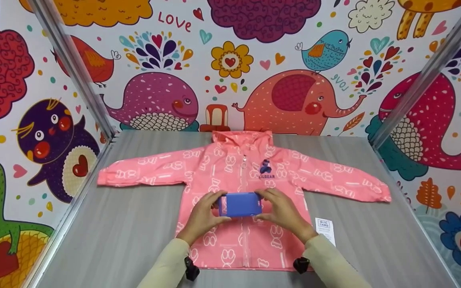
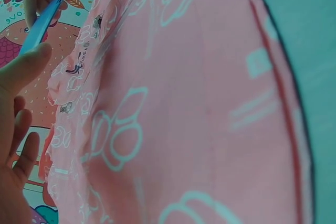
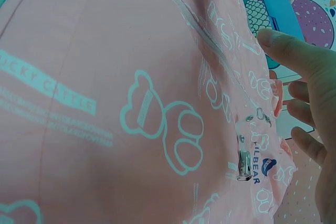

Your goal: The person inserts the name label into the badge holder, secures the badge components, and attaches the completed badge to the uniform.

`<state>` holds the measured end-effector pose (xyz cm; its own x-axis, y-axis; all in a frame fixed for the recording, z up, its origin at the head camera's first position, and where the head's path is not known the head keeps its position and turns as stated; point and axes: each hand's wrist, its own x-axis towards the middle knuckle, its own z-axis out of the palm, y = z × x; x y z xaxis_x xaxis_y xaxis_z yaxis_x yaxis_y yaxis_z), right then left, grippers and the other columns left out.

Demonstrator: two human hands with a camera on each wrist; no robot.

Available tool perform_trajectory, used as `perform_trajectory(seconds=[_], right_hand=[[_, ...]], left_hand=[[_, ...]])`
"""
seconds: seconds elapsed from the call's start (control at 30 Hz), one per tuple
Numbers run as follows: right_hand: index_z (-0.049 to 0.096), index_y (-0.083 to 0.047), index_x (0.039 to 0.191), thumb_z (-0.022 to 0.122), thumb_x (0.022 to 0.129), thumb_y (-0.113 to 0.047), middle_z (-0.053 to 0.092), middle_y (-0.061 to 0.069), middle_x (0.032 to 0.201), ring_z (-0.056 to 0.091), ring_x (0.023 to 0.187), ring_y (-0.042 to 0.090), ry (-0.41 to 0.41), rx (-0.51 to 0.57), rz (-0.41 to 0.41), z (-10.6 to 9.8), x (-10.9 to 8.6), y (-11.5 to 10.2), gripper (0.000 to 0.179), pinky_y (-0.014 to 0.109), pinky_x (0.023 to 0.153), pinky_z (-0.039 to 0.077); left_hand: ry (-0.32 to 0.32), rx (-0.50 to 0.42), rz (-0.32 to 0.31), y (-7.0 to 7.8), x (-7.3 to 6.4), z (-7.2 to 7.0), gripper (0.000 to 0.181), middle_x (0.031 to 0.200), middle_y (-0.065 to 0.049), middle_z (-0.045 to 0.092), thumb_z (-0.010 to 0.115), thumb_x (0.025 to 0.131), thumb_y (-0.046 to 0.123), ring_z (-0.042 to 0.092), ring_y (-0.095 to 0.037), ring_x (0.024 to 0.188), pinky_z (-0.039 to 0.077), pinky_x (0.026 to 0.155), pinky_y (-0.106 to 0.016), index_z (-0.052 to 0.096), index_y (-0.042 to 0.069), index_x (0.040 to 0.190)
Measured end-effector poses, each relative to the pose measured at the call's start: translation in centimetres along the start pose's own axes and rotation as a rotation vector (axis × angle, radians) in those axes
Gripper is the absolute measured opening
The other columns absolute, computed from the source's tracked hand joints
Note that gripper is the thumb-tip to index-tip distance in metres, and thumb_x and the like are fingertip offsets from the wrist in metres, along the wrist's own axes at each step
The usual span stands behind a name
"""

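A blue phone [image 1: 243, 204] is held sideways over the front of a pink jacket [image 1: 210, 172]. My left hand [image 1: 203, 216] grips its left end between thumb and fingers, and my right hand [image 1: 284, 211] grips the right end the same way. From the left wrist, the phone [image 2: 42, 24] appears as a thin blue slab by the left thumb [image 2: 31, 66]. In the right wrist view, the right thumb [image 3: 289, 48] lies along the phone [image 3: 278, 9]. Below both hands, the jacket is spread with sleeves outstretched, zip closed and collar toward the back wall.
Beside the jacket's right lower edge lies a white paper tag [image 1: 325, 232] on the grey table [image 1: 134, 224]. Patterned walls [image 1: 230, 88] with cartoon animals stand behind and at both sides, joined by metal corner posts [image 1: 74, 68].
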<state>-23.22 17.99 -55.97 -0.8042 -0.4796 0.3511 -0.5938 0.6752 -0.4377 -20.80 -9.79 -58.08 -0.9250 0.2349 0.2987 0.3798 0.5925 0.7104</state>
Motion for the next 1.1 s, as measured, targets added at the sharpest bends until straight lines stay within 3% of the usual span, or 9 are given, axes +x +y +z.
perform_trajectory(seconds=[0.43,0.63,0.87,1.1], right_hand=[[0.061,-0.012,0.133,0.094,0.061,-0.028,0.068,0.003,0.116,0.067,0.1,0.02,0.042,0.015,-0.032,-0.1,-0.34,0.33,0.08,0.039,0.087,0.057],[0.06,-0.013,0.134,0.093,0.062,-0.027,0.067,0.002,0.119,0.066,0.102,0.019,0.03,0.021,-0.013,-0.19,-0.44,0.34,0.08,0.037,0.088,0.057],[0.06,-0.015,0.134,0.093,0.063,-0.028,0.067,0.002,0.118,0.066,0.102,0.018,0.027,0.018,-0.013,-0.29,-0.51,0.41,0.079,0.036,0.087,0.058],[0.06,-0.013,0.134,0.094,0.062,-0.025,0.067,0.002,0.114,0.065,0.1,0.019,0.032,0.014,-0.013,-0.46,-0.51,0.64,0.08,0.037,0.086,0.057]], left_hand=[[-0.01,-0.022,0.014,0.11,0.05,-0.08,0.078,0.11,-0.002,0.064,0.09,0.069,0.026,0.057,-0.013,0.09,0.055,0.08,-0.038,0.055,0.017,0.138],[-0.019,-0.033,0.009,0.2,-0.03,-0.09,0.079,0.113,-0.01,0.065,0.089,0.069,0.026,0.058,-0.014,0.092,0.056,0.081,-0.039,0.054,0.019,0.139],[-0.02,-0.029,-0.003,0.03,-0.08,-0.09,0.081,0.115,-0.008,0.065,0.089,0.068,0.028,0.058,-0.013,0.092,0.055,0.081,-0.033,0.053,0.021,0.14],[-0.024,-0.043,0.001,-0.08,0.21,-0.15,0.08,0.107,-0.008,0.068,0.089,0.069,0.027,0.054,-0.009,0.081,0.048,0.073,-0.021,0.053,0.02,0.14]])
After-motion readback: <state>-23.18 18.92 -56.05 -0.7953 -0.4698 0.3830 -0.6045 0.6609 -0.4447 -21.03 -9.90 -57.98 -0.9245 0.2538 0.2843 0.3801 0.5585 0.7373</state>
